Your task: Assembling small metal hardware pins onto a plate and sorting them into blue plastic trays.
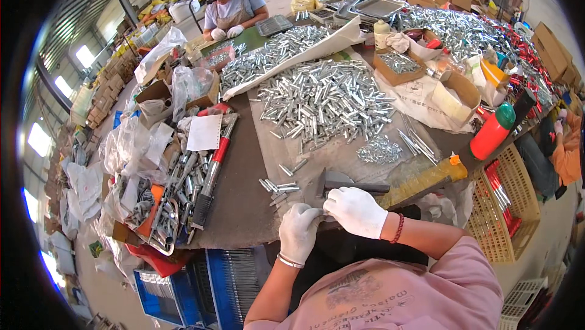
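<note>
My left hand [298, 232] and my right hand [355, 211], both in white gloves, meet at the table's front edge. Their fingers are pinched together, nearly touching, over a small greyish piece that is mostly hidden. Just beyond them lies a dark metal tool shaped like a hammer [350, 185]. A few loose metal pins [279, 189] rest to the left of it. Farther back spreads a large heap of silvery metal tubes [326, 101]. Between heap and right hand sits a small pile of tiny metal parts [379, 150], with longer rods [420, 146] beside it.
Tools and plastic bags crowd the left side, including a red-handled bar [214, 168]. A red bottle with a green cap [492, 130] stands at right, above a yellow crate [495, 217]. Blue bins [210, 287] sit below the table. A co-worker [234, 10] works across it.
</note>
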Available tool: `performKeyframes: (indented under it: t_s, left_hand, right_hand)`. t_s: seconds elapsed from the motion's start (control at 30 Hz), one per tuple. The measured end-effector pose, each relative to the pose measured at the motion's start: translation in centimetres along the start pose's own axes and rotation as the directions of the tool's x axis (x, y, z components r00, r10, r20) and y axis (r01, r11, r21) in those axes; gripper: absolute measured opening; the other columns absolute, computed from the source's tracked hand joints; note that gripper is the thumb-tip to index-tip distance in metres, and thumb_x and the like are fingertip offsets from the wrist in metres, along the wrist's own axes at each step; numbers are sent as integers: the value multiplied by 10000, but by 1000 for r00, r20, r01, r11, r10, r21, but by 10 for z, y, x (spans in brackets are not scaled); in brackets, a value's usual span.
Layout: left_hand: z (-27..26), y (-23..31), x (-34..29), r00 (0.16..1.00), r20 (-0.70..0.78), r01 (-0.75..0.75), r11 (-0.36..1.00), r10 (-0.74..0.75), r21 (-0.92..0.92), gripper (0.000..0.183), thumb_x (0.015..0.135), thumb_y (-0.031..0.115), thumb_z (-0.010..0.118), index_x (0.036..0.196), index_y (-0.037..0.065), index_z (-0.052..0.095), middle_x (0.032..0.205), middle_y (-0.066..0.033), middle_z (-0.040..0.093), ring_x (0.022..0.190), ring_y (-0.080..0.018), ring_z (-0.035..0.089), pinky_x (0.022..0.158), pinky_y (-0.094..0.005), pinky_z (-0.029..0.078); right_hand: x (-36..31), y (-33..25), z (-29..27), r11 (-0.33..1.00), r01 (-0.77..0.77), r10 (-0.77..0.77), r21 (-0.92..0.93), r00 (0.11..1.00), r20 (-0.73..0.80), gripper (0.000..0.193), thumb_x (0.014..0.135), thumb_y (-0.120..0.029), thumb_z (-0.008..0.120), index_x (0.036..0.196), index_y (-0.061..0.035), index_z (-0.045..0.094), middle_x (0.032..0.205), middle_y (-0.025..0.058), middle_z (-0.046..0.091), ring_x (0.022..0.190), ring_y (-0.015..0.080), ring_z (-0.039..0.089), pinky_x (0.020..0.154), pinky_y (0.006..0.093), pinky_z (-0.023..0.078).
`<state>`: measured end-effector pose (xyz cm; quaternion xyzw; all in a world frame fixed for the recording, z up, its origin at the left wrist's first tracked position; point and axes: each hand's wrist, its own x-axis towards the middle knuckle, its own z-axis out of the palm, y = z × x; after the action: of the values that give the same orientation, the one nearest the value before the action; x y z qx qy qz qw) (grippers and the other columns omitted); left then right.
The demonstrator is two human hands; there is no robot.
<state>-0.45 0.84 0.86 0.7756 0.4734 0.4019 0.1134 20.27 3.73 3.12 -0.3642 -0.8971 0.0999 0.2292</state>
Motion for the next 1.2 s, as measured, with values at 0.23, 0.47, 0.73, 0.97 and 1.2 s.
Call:
performKeyframes:
  t_s: [0.23,0.47,0.73,0.97,1.2]
  left_hand:
    - [-1,1,-4,1000,0,20,1000,-20,17,163,779,56,815,919,106,749,898,-97,670,833,-336,676,714,-447,542]
    - [-1,0,3,1000,21,18,1000,-18,-5,163,787,56,815,932,101,755,896,-100,671,830,-342,675,713,-450,539]
    - [1,-2,-4,1000,5,17,1000,-17,1,163,791,85,840,932,106,760,892,-106,673,832,-351,677,702,-452,538]
    - [-2,7,-13,999,38,32,999,-33,7,146,811,116,856,921,120,759,885,-112,660,834,-349,679,696,-445,542]
    - [5,-14,-2,997,35,-65,997,67,-48,185,827,-5,730,977,103,746,946,-134,644,897,-368,655,752,-460,544]
  right_hand:
    - [2,-5,4,1000,3,-3,1,1000,-14,89,930,-162,682,906,-101,622,944,94,595,885,306,652,775,445,538]
    - [5,-6,-1,996,24,-23,-91,1000,15,57,899,-156,659,896,-112,624,923,84,588,875,287,653,776,434,540]
    - [-10,-4,-17,977,-66,55,-203,997,-62,203,889,-262,756,1037,-151,671,929,47,620,887,265,661,782,415,537]
    - [-29,26,-14,961,-239,221,-140,966,-132,213,859,-131,718,1070,-125,690,936,82,619,893,302,667,800,429,557]
    - [-47,10,-45,965,-217,238,144,960,-145,495,938,-83,700,1420,-181,646,947,142,643,799,375,685,689,464,569]
